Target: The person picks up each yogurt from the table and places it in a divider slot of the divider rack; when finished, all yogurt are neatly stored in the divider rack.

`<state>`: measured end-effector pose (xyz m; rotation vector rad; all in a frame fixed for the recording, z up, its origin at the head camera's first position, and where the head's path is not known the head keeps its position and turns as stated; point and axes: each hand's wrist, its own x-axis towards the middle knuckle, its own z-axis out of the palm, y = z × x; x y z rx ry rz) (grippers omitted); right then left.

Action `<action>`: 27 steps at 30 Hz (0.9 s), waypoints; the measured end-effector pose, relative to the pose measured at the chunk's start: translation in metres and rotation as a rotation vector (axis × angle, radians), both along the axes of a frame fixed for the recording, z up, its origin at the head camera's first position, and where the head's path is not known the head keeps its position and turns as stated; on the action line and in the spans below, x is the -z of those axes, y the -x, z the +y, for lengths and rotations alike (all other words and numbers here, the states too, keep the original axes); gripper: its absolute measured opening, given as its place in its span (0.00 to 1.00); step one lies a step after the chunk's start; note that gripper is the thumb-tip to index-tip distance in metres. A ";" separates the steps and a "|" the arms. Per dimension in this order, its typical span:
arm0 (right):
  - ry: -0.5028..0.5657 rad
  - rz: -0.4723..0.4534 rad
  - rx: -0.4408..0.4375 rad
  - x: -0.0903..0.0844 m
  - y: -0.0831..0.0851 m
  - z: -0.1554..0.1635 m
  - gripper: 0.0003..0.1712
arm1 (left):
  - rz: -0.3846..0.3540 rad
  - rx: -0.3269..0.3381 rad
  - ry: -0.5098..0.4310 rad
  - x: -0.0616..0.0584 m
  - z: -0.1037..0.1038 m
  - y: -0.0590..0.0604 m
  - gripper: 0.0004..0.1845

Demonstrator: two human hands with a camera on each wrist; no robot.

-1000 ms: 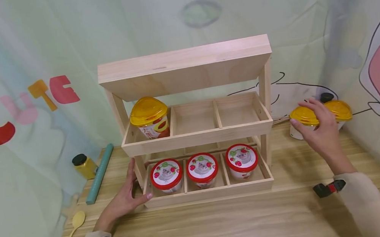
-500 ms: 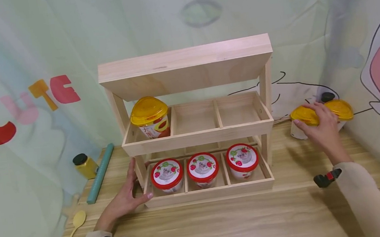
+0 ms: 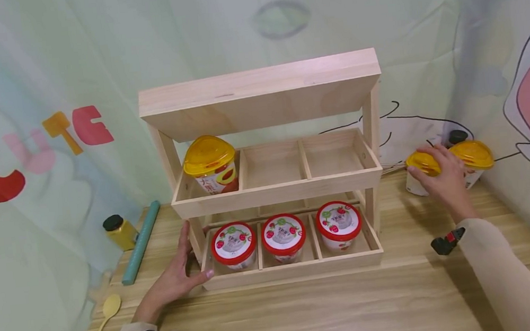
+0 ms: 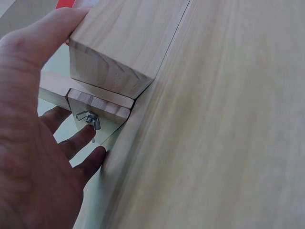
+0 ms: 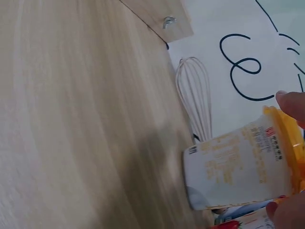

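A two-tier wooden rack (image 3: 272, 189) stands on the table (image 3: 308, 310). One yellow-lidded cup (image 3: 209, 165) fills the left slot of its upper tier, and three red-lidded cups (image 3: 282, 236) fill the lower tier. To the right of the rack, my right hand (image 3: 438, 170) grips a second yellow-lidded cup (image 3: 418, 164) from above, with a third one (image 3: 473, 152) just behind it. In the right wrist view my fingers (image 5: 291, 106) clasp that cup (image 5: 238, 162) at its lid. My left hand (image 3: 192, 257) rests open against the rack's lower left corner (image 4: 124, 47).
A black-capped mustard jar (image 3: 119, 230), a teal roll (image 3: 140, 241) and a yellow spoon (image 3: 106, 311) lie left of the rack. A wire whisk (image 5: 195, 95) and a black-capped item (image 3: 456, 136) sit by the cups. Printed cloth walls close in behind and right.
My right hand has come down and away over the near yellow-lidded cup and closed round its lid. The left hand and the rack have stayed put.
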<state>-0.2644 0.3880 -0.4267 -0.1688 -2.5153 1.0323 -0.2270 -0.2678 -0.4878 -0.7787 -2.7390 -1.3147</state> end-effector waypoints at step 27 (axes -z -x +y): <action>0.013 0.107 0.004 0.022 0.003 0.000 0.26 | -0.020 -0.020 0.015 -0.001 0.001 -0.002 0.74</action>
